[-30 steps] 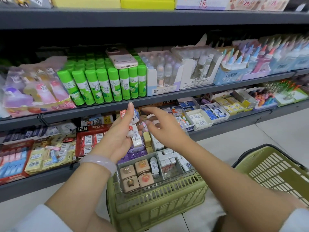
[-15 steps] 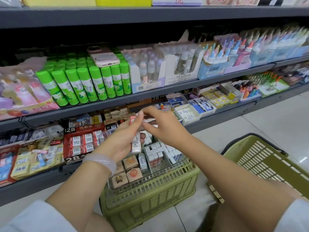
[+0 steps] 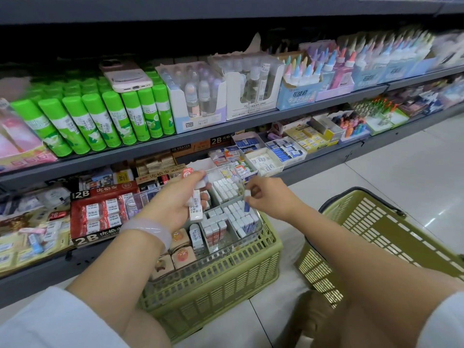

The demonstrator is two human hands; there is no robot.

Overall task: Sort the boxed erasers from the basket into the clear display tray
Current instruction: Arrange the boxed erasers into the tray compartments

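A clear display tray [image 3: 227, 243] with several compartments rests on top of an upturned green crate [image 3: 216, 280]. Its cells hold rows of white and blue boxed erasers [image 3: 236, 214] and some brown round-motif boxes [image 3: 179, 257]. My left hand [image 3: 173, 204] hovers over the tray's left side and grips a few boxed erasers [image 3: 195, 207], white ones with a red-topped box at the fingertips. My right hand [image 3: 267, 197] pinches one small boxed eraser [image 3: 247, 192] above the tray's right compartments. A green shopping basket [image 3: 376, 237] stands to the right under my right forearm.
Store shelves run across the back, with green glue sticks [image 3: 100, 116], a pink phone [image 3: 125, 75] lying on them, bottle boxes and eraser cartons [image 3: 100, 212]. White tiled floor [image 3: 401, 167] lies to the right.
My hands have parted: the right hand took one small eraser from the left hand's bundle and moved right over the tray. The view also shifted a little.
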